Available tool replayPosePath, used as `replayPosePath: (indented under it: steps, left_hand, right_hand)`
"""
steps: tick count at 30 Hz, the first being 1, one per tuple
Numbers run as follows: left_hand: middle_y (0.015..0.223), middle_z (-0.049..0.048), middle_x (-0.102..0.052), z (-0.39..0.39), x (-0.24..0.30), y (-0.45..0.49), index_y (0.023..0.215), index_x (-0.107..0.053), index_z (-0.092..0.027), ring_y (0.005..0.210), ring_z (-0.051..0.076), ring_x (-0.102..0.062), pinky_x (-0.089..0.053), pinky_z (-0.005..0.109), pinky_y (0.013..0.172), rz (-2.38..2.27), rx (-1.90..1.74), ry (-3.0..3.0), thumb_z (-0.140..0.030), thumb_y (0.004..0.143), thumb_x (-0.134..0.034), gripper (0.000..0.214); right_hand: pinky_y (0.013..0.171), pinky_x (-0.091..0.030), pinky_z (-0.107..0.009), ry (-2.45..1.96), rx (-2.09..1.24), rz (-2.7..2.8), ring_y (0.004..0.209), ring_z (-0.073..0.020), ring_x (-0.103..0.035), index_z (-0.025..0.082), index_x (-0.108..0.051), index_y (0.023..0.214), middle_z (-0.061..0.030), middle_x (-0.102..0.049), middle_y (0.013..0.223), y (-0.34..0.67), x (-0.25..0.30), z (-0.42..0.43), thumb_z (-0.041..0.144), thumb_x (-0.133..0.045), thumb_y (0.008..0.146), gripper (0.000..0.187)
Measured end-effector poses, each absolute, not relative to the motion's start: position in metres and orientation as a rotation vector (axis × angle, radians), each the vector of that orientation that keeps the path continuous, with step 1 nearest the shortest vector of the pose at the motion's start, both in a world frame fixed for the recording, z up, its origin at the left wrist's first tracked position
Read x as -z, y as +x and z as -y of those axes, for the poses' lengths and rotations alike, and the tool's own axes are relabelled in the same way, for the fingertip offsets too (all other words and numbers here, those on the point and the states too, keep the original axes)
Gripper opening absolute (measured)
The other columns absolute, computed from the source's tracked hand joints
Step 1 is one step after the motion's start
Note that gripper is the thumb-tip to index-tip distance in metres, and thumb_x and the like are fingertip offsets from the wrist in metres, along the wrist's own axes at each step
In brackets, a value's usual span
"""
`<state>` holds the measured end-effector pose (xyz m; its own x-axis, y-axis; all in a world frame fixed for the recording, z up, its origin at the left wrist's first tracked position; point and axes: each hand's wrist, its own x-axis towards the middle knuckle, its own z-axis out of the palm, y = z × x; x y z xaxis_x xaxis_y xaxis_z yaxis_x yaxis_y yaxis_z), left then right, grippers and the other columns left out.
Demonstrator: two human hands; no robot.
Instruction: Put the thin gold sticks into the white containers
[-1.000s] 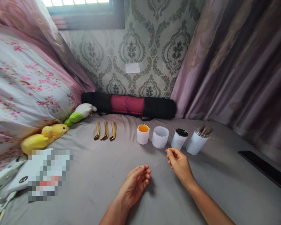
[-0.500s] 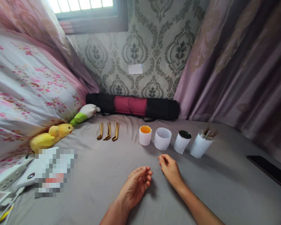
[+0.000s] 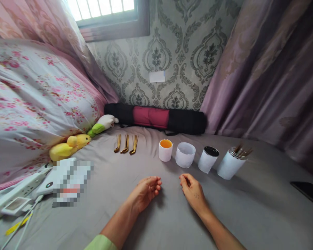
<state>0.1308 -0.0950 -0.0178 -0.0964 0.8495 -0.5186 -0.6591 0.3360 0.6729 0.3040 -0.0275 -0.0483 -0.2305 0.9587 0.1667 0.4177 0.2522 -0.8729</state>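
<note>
My left hand [image 3: 146,192] hovers over the grey sheet, palm turned inward and fingers loosely curved apart from the thumb, with nothing in it. My right hand [image 3: 193,192] is curled, thumb against the forefinger, and no object shows in it. Beyond the hands stands a row of white-wrapped containers: a cup with an orange inside [image 3: 165,152], a wide white tub [image 3: 185,157], a can with a dark inside [image 3: 208,161] and a jar holding thin brown sticks [image 3: 230,165]. Farther left lie three bundles of gold-coloured bent sticks [image 3: 125,146]. Neither hand touches any of these.
A black and maroon long bag [image 3: 151,117] lies against the wall. At left are a yellow plush toy [image 3: 67,148], a green and white plush toy [image 3: 103,124], a power strip [image 3: 23,190] and cables. A dark phone-like slab [image 3: 307,192] lies at far right.
The view has swung slightly left, so most things sit farther right. My left hand has moved left, away from the right hand, and a green sleeve now shows.
</note>
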Motion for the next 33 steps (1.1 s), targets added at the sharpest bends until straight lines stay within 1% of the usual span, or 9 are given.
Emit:
replayPosePath:
  steps: [9, 13, 22, 26, 33]
  left_hand:
    - [0.064, 0.0024, -0.059, 0.071, 0.016, 0.068, 0.076, -0.054, -0.011, 0.047, 0.006, -0.054, -0.042, 0.016, 0.042, -1.344, -1.391, 0.299, -0.010, 0.072, -0.055, 0.004]
    - [0.065, 0.0031, -0.059, 0.064, 0.018, 0.049, 0.076, -0.053, -0.011, 0.049, 0.007, -0.055, -0.044, 0.016, 0.044, -1.453, -1.410, 0.387, -0.012, 0.071, -0.057, 0.006]
    - [0.060, 0.0026, -0.058, 0.051, 0.014, 0.021, 0.072, -0.052, -0.011, 0.046, 0.007, -0.053, -0.039, 0.017, 0.042, -1.648, -1.471, 0.460, -0.016, 0.063, -0.065, 0.016]
    - [0.059, 0.0015, -0.057, 0.045, 0.009, 0.012, 0.071, -0.052, -0.011, 0.046, 0.007, -0.052, -0.039, 0.018, 0.044, -1.732, -1.486, 0.520, -0.019, 0.060, -0.066, 0.020]
    - [0.055, 0.0008, -0.055, 0.033, 0.003, -0.003, 0.068, -0.053, -0.011, 0.046, 0.008, -0.049, -0.035, 0.020, 0.044, -1.890, -1.454, 0.639, -0.019, 0.057, -0.065, 0.018]
  right_hand:
    - [0.045, -0.036, -0.023, -1.255, -0.949, 1.741, 0.049, -0.0134, -0.048, 0.017, -0.058, 0.077, -0.0028, -0.056, 0.059, 0.305, 0.051, 0.027, 0.050, -0.040, 0.076, 0.038]
    - [0.046, -0.035, -0.023, -1.278, -0.944, 1.760, 0.048, -0.0129, -0.046, 0.017, -0.057, 0.078, -0.0023, -0.056, 0.059, 0.305, 0.050, 0.028, 0.050, -0.039, 0.077, 0.038]
    - [0.044, -0.035, -0.021, -1.250, -0.929, 1.765, 0.047, -0.0121, -0.047, 0.017, -0.057, 0.077, -0.0019, -0.056, 0.059, 0.305, 0.050, 0.028, 0.047, -0.040, 0.077, 0.035]
    - [0.045, -0.036, -0.022, -1.248, -0.929, 1.761, 0.049, -0.0131, -0.048, 0.017, -0.058, 0.076, -0.0022, -0.056, 0.059, 0.305, 0.051, 0.028, 0.047, -0.040, 0.077, 0.035]
    - [0.048, -0.037, -0.023, -1.261, -0.918, 1.771, 0.052, -0.0139, -0.050, 0.018, -0.058, 0.077, -0.0023, -0.057, 0.060, 0.305, 0.050, 0.028, 0.044, -0.040, 0.077, 0.032]
